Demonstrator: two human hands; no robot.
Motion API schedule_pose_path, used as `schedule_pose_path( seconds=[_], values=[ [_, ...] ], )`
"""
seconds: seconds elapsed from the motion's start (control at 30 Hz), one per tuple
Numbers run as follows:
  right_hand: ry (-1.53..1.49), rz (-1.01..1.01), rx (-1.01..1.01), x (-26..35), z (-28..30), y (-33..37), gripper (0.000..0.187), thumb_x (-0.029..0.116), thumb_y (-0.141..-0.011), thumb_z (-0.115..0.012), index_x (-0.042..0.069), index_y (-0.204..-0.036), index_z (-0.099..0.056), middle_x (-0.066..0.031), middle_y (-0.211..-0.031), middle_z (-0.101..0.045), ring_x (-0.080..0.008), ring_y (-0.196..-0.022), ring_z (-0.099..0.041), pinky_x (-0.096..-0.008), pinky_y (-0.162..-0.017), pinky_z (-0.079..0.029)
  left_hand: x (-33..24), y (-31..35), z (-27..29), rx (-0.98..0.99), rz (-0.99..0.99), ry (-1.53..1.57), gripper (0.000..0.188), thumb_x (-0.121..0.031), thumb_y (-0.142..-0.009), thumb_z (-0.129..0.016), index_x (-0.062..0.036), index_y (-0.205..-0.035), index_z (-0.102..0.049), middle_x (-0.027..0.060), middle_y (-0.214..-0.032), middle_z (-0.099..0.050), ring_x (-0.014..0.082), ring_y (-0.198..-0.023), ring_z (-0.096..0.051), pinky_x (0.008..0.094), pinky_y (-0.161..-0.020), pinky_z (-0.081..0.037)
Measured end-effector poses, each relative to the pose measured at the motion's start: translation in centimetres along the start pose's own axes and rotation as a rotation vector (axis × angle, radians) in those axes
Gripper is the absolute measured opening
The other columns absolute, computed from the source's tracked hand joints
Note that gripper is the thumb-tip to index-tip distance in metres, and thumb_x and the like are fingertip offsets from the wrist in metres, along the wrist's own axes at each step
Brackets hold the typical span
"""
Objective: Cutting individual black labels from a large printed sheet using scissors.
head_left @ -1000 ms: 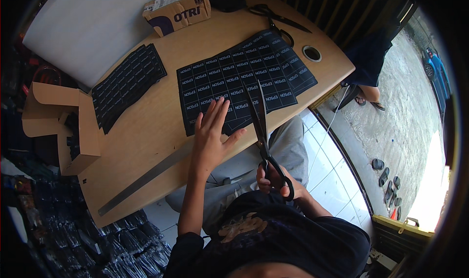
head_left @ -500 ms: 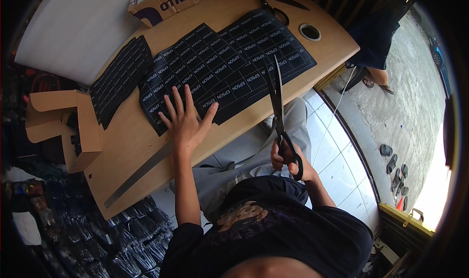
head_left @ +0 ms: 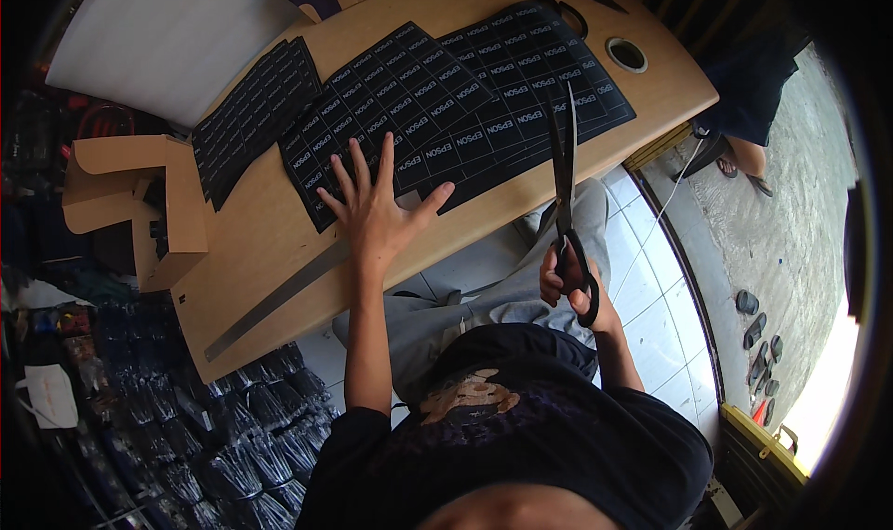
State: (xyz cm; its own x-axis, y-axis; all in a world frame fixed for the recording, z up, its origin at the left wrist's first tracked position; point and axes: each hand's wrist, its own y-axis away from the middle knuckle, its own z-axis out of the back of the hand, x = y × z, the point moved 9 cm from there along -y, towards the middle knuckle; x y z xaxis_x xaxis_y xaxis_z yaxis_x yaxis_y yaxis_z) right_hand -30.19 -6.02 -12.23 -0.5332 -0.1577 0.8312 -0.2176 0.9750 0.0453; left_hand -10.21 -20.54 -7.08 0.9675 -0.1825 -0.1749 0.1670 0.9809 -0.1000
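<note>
The person's left hand (head_left: pixel 377 217) is spread wide, palm down, over the near edge of a black rectangular sheet with a pale printed grid (head_left: pixel 395 102), lying on a light-brown wooden table (head_left: pixel 233 262); firm contact cannot be told. The right hand (head_left: pixel 603 308), well apart, is closed around long black-handled metal scissors (head_left: pixel 564 212), blades slightly parted. Good handling likely means pressing the sheet flat with spread fingers, thumb clear of the blades.
</note>
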Motion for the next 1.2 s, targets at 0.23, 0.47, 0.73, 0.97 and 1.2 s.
schedule_pose_path(
  seconds=[0.23,0.47,0.73,0.97,1.2],
  values=[
    [0.058,-0.028,0.033,-0.8,-0.4,0.2,0.068,0.055,-0.067,-0.074,0.005,-0.093,-0.037,0.0023,-0.073,-0.035,-0.006,-0.062,-0.036,-0.0207,-0.054,-0.031,0.9,-0.7,-1.0,0.009,0.084,0.031,0.094,-0.082,-0.067,-0.042,-0.025,-0.141,-0.03,0.0234,-0.147,-0.014,0.0449,-0.136,-0.003,0.0692,-0.1,0.002],
    [0.084,-0.038,0.051,-1.2,-0.5,0.2,0.065,0.053,-0.069,-0.073,0.004,-0.094,-0.037,0.002,-0.074,-0.035,-0.0064,-0.063,-0.036,-0.0211,-0.054,-0.032,-0.2,-0.2,0.2,-0.069,0.007,0.0,0.089,-0.076,-0.07,-0.047,-0.0268,-0.142,-0.027,0.0204,-0.148,-0.015,0.0442,-0.135,-0.009,0.0674,-0.102,-0.004],
    [0.052,-0.047,0.052,-1.2,-0.6,0.0,0.064,0.052,-0.07,-0.073,0.004,-0.094,-0.037,0.002,-0.073,-0.035,-0.0063,-0.062,-0.036,-0.0211,-0.054,-0.031,0.1,-0.7,-0.7,-0.026,0.041,-0.03,0.089,-0.075,-0.071,-0.049,-0.0256,-0.142,-0.027,0.0219,-0.147,-0.015,0.0436,-0.136,-0.009,0.0667,-0.102,-0.004],
    [0.076,-0.064,0.043,-1.6,-0.2,0.2,0.064,0.053,-0.07,-0.072,0.004,-0.095,-0.038,0.0023,-0.073,-0.035,-0.006,-0.063,-0.036,-0.0209,-0.054,-0.031,-0.9,-0.4,-0.4,-0.016,0.012,-0.045,0.1,-0.081,-0.064,-0.049,-0.0239,-0.142,-0.027,0.0256,-0.147,-0.013,0.0455,-0.135,-0.006,0.0672,-0.102,-0.004],
    [0.09,-0.063,0.048,-1.8,-0.2,0.1,0.064,0.054,-0.071,-0.071,0.004,-0.095,-0.038,0.0025,-0.073,-0.036,-0.0059,-0.063,-0.037,-0.0208,-0.054,-0.032,-0.9,-0.9,-0.7,-0.013,0.036,-0.029,0.104,-0.082,-0.061,-0.05,-0.0226,-0.142,-0.026,0.0272,-0.146,-0.013,0.0475,-0.134,-0.007,0.0689,-0.101,-0.004]
  ],
)
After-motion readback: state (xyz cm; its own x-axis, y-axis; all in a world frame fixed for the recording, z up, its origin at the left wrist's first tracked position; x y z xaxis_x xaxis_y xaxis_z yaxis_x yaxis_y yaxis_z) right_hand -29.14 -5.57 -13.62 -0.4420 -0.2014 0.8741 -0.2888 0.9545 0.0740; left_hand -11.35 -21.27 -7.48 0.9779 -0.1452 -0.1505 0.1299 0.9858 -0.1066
